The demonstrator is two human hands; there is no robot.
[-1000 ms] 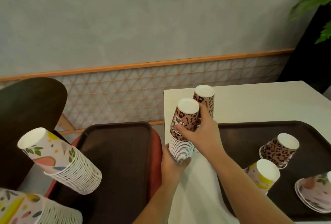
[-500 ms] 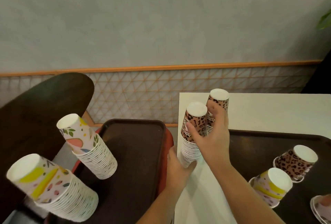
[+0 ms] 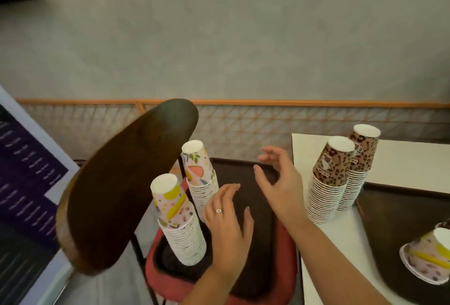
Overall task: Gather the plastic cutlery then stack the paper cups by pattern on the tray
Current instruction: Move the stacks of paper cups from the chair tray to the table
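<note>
Two leopard-print cup stacks (image 3: 327,182) (image 3: 358,165) stand upside down on the white table (image 3: 401,165), with no hand on them. On the dark tray (image 3: 258,265) that lies on the red chair stand a yellow-patterned stack (image 3: 179,221) and a leaf-and-fruit stack (image 3: 202,175). My left hand (image 3: 229,221) hovers over this tray beside the yellow-patterned stack, fingers spread, holding nothing. My right hand (image 3: 280,182) hangs above the tray with loosely bent fingers, empty. A single yellow-patterned cup (image 3: 428,256) lies tilted on a second dark tray (image 3: 389,221) at the right.
The dark wooden chair back (image 3: 126,182) rises close to the left of the stacks. A purple printed board (image 3: 26,173) leans at the far left. A grey wall with a lattice panel (image 3: 243,124) stands behind.
Both hands have let go of the leopard-print stacks, which stay on the table. The hands have moved left over the chair tray, and the view has swung left.
</note>
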